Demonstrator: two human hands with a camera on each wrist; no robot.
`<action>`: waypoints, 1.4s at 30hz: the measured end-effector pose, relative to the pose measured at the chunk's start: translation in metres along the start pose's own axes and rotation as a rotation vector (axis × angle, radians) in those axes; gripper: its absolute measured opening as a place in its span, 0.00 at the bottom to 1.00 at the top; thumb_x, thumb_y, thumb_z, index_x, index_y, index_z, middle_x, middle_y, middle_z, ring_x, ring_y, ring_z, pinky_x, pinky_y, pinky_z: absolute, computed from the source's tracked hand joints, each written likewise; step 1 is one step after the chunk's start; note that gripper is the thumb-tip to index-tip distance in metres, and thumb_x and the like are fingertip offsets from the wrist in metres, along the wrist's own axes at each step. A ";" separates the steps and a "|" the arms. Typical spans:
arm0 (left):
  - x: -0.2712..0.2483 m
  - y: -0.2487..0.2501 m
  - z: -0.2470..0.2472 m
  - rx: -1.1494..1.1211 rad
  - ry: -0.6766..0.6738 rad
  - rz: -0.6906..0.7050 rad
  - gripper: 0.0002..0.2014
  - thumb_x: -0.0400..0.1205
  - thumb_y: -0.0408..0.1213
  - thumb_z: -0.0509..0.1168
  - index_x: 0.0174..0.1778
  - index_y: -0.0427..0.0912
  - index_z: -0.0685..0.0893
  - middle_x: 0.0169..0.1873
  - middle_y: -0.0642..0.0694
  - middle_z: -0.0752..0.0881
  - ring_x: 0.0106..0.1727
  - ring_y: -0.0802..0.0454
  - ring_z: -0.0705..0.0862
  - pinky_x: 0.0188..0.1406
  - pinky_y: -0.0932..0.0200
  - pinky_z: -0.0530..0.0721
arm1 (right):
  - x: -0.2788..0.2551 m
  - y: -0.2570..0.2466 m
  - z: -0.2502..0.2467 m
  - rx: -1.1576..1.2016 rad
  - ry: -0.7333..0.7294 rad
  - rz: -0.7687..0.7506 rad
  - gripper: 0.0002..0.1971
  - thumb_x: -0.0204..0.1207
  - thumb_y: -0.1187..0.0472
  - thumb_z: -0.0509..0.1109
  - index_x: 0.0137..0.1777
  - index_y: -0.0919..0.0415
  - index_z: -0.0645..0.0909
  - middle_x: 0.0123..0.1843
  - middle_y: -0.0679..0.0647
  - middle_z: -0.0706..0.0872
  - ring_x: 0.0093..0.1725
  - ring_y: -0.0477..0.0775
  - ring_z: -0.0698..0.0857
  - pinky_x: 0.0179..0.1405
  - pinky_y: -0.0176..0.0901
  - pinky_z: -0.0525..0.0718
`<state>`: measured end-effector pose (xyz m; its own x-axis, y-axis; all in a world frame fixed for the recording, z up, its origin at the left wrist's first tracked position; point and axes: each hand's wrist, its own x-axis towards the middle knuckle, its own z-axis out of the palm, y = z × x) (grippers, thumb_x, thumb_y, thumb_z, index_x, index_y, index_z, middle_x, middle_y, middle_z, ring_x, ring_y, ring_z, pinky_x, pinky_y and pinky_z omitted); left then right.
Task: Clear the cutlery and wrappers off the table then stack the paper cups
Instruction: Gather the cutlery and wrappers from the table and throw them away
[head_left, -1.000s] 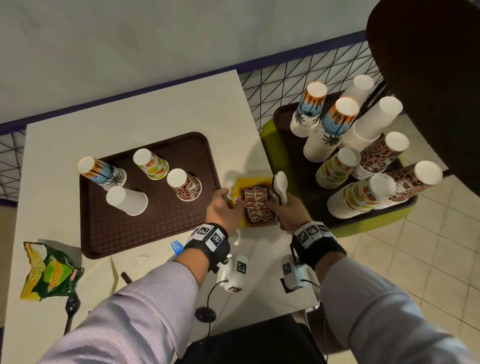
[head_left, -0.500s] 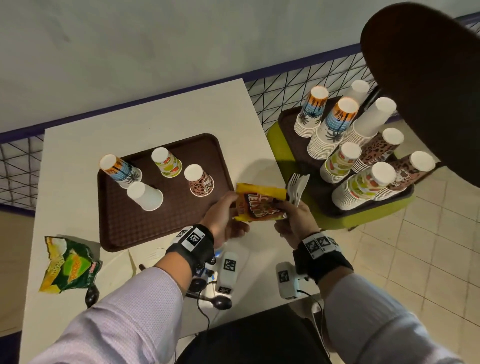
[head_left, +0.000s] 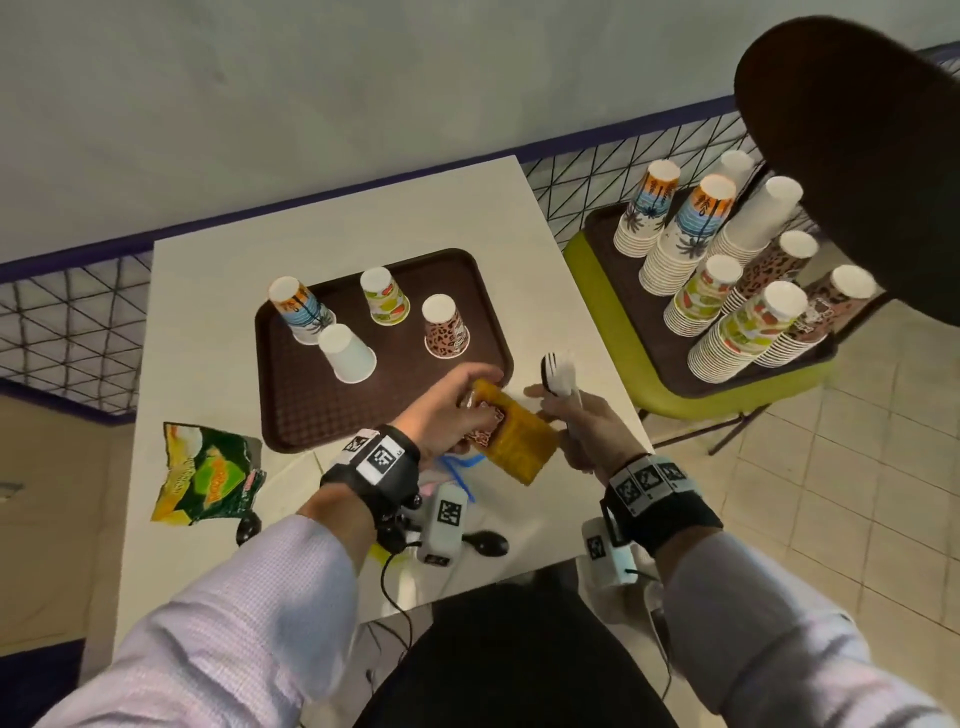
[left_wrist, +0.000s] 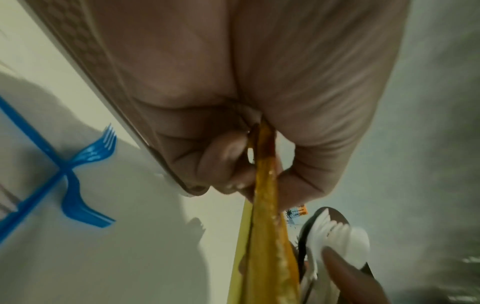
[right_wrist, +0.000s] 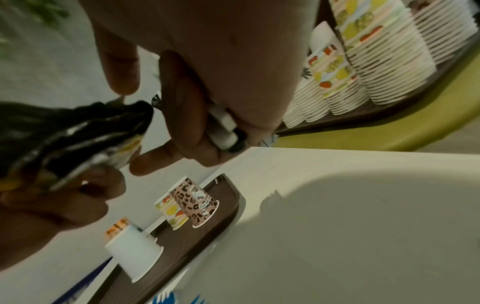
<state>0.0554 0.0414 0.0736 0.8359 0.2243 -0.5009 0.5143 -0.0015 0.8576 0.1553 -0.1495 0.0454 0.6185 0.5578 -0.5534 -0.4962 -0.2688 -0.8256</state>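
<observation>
My left hand (head_left: 447, 410) pinches a yellow snack wrapper (head_left: 514, 441) and holds it above the table's near edge; the left wrist view shows its edge (left_wrist: 265, 205) between thumb and fingers. My right hand (head_left: 582, 421) grips a bundle of white and black plastic cutlery (head_left: 558, 374), whose handles (right_wrist: 223, 131) lie in its curled fingers, and its fingertips touch the wrapper. Several upturned paper cups (head_left: 345, 353) stand on the brown tray (head_left: 311, 415). Blue plastic forks (left_wrist: 85, 156) lie on the table below my left hand.
A green chip bag (head_left: 208, 473) lies at the table's left edge beside a black spoon (head_left: 247, 527). Another black spoon (head_left: 485, 543) lies near the front edge. Right of the table, a green chair (head_left: 675, 405) carries a tray of tall cup stacks (head_left: 748, 327).
The yellow wrapper has come up off the table and turned on edge in my left hand. My right hand kept its cutlery. The head view has shifted so the table sits further right.
</observation>
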 end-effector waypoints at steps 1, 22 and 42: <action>-0.005 0.000 -0.002 0.012 -0.004 0.029 0.27 0.81 0.26 0.69 0.69 0.60 0.78 0.54 0.47 0.83 0.40 0.51 0.79 0.25 0.60 0.75 | -0.004 0.000 0.006 -0.053 -0.017 -0.009 0.07 0.83 0.59 0.70 0.58 0.54 0.87 0.35 0.56 0.79 0.24 0.50 0.67 0.25 0.43 0.62; -0.082 -0.039 -0.010 -0.357 0.118 -0.019 0.14 0.86 0.30 0.60 0.66 0.44 0.81 0.37 0.40 0.85 0.25 0.52 0.81 0.21 0.62 0.74 | -0.042 0.041 0.088 0.253 0.006 -0.025 0.03 0.81 0.64 0.66 0.50 0.58 0.80 0.29 0.58 0.64 0.22 0.49 0.60 0.24 0.44 0.54; -0.096 -0.046 -0.017 0.131 0.084 0.159 0.30 0.72 0.29 0.73 0.68 0.54 0.73 0.37 0.44 0.80 0.31 0.52 0.80 0.36 0.52 0.87 | -0.062 0.048 0.090 -0.239 -0.016 -0.225 0.15 0.84 0.62 0.71 0.35 0.57 0.75 0.19 0.42 0.72 0.18 0.41 0.67 0.18 0.33 0.66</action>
<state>-0.0517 0.0368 0.0845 0.8924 0.2913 -0.3446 0.4026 -0.1688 0.8997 0.0382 -0.1258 0.0496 0.6859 0.6360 -0.3535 -0.1898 -0.3126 -0.9307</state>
